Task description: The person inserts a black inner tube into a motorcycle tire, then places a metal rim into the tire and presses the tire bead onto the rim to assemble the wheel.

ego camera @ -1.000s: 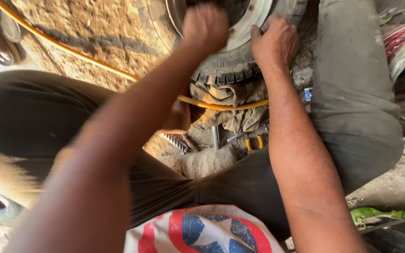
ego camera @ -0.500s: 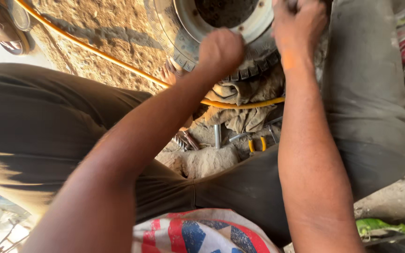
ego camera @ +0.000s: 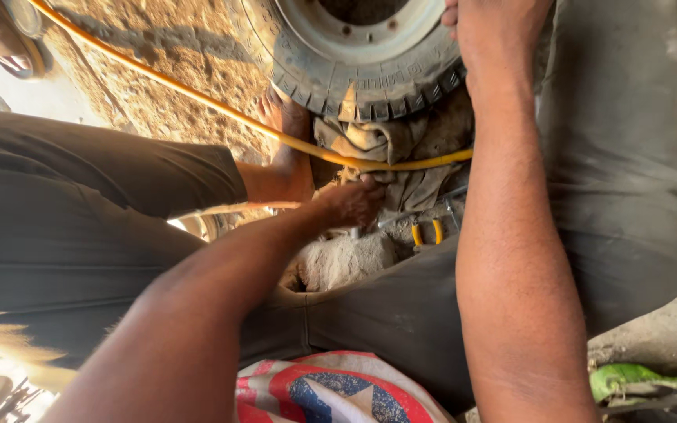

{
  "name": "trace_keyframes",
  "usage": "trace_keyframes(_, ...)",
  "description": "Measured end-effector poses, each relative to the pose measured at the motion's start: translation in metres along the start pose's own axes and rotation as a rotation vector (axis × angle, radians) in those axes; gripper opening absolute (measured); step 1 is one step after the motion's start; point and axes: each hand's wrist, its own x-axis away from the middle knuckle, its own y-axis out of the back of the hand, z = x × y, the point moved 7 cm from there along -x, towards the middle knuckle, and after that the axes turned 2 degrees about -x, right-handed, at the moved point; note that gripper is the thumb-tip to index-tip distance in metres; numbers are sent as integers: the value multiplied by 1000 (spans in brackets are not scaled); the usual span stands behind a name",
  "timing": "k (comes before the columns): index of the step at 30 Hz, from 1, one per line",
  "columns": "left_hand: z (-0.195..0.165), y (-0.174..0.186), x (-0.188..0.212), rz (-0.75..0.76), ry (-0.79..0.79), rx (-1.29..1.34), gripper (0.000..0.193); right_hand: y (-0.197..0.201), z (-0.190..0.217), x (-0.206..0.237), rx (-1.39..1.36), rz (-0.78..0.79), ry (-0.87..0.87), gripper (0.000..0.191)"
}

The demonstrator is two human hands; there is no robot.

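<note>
A small tyre (ego camera: 331, 74) on a pale metal rim (ego camera: 370, 31) lies on the ground between my spread legs. My right hand (ego camera: 495, 31) grips the tyre's right side at the top of the view, its fingers partly cut off by the frame edge. My left hand (ego camera: 354, 200) is down below the tyre with its fingers curled. It touches a dirty cloth (ego camera: 385, 145) just under a yellow hose (ego camera: 221, 110). Whether it holds anything is hidden. Pliers with yellow handles (ego camera: 425, 231) and other metal tools lie just right of that hand.
My bare foot (ego camera: 284, 117) rests against the tyre's left side. The yellow hose runs from top left across the dirt ground (ego camera: 158, 47). A lump of stone (ego camera: 346, 262) sits below the tools. A red, white and blue sack (ego camera: 331, 392) lies under me, and green scraps (ego camera: 636, 380) at right.
My left hand has left the tyre and dropped to the cloth and tools below the hose. My right hand stays on the tyre, and more of the tyre and rim has come into view.
</note>
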Motion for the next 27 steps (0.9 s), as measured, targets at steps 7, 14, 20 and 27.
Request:
trace_keyframes(7, -21, 1, -11, 413, -111, 141, 22, 5, 41, 11, 23, -4, 73, 22)
trace_keyframes(14, 43, 63, 47, 58, 2, 420, 22, 17, 49, 5, -24, -80, 18, 22)
trace_keyframes(20, 115, 106, 105, -70, 693, 1262, 38, 10, 83, 37, 60, -34, 39, 25)
trace_keyframes(27, 133, 203, 165, -391, 854, 1353, 62, 13, 125, 133, 311, 105, 114, 25)
